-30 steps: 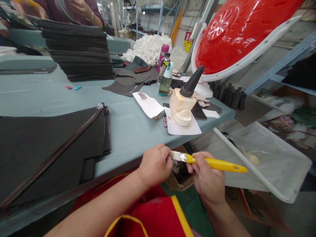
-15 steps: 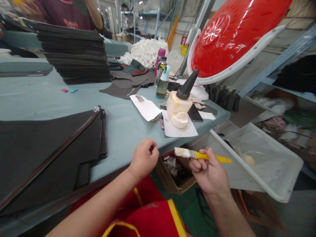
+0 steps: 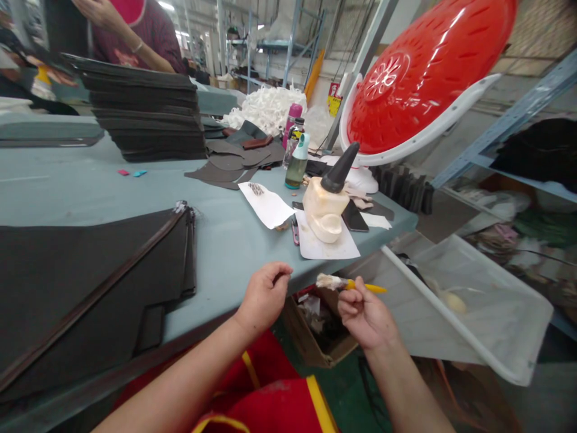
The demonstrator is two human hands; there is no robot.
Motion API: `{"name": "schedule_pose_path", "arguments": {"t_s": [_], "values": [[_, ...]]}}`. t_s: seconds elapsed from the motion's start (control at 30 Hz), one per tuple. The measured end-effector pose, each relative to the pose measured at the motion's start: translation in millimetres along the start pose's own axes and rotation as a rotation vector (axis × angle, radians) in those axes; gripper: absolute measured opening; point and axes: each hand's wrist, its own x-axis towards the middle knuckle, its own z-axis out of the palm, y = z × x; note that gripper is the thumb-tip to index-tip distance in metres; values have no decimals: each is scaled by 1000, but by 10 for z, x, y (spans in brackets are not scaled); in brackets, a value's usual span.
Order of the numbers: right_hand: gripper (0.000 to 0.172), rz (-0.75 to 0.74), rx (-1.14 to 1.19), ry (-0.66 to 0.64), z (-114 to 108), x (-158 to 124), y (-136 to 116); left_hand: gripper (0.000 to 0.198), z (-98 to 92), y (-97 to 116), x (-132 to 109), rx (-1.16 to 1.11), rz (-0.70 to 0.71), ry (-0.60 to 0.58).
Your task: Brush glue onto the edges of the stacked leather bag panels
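Note:
In the head view my right hand [image 3: 367,316] is closed round the yellow handle of a paintbrush [image 3: 333,281]. The brush lies nearly level beyond the front edge of the table, its whitish bristles pointing left. My left hand [image 3: 265,296] hovers at that edge, thumb and fingers curled together; whatever they may hold is hidden. Beyond both hands a cream-coloured glue pot [image 3: 323,207] with a black cone-shaped nozzle [image 3: 341,168] stands on a sheet of white paper [image 3: 331,249]. A small pink-and-dark tool [image 3: 295,230] lies left of the pot.
Dark panels [image 3: 103,264] cover the table's left side, with a tall black stack [image 3: 148,114] behind. Bottles [image 3: 296,161] and a red fan [image 3: 406,78] stand at the back. A cardboard box [image 3: 315,355] and a white bin [image 3: 478,307] sit below the edge. Another person [image 3: 157,36] stands opposite.
My right hand has turned and moved slightly left, so the brush handle looks shorter and the bristles show from another side. My left hand stays closed near the edge. The view has tilted up slightly.

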Motion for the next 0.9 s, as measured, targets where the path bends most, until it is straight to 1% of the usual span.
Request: {"name": "schedule_pose_path", "arguments": {"t_s": [0.07, 0.17, 0.3, 0.43, 0.53, 0.57, 0.67, 0.7, 0.77, 0.83, 0.87, 0.9], "values": [[31, 19, -29, 32, -8, 24, 3, 18, -7, 22, -4, -17, -44, -20], [39, 40, -61, 32, -5, 37, 4, 18, -29, 55, -1, -5, -87, -41], [44, 33, -103, 14, 25, 61, -1, 23, -62, 100, 8, 131, -25, -87], [38, -42, -156, -3, 108, 170, -34, 29, -82, 131, -4, 312, 49, -94], [32, -198, -253, -6, 230, 345, -125, 36, -94, 125, 1, 385, 68, -90], [32, -284, -306, -9, 280, 420, -175, 38, -99, 116, 11, 385, 64, -90], [36, -629, -555, 7, 429, 656, -379, 42, -110, 66, 53, 331, 32, -97], [37, -722, -627, 13, 473, 721, -453, 43, -109, 41, 58, 311, 18, -95], [36, -818, -711, 1, 561, 805, -572, 42, -92, -13, 34, 291, -4, -64], [34, -846, -793, -25, 673, 830, -610, 38, -61, -68, -25, 292, -25, 1], [34, -922, -1018, 15, 747, 834, -592, 33, -46, -95, -45, 294, -30, 45], [35, -1028, -1204, 47, 836, 841, -552, 29, -42, -123, -44, 285, -52, 55]]}}
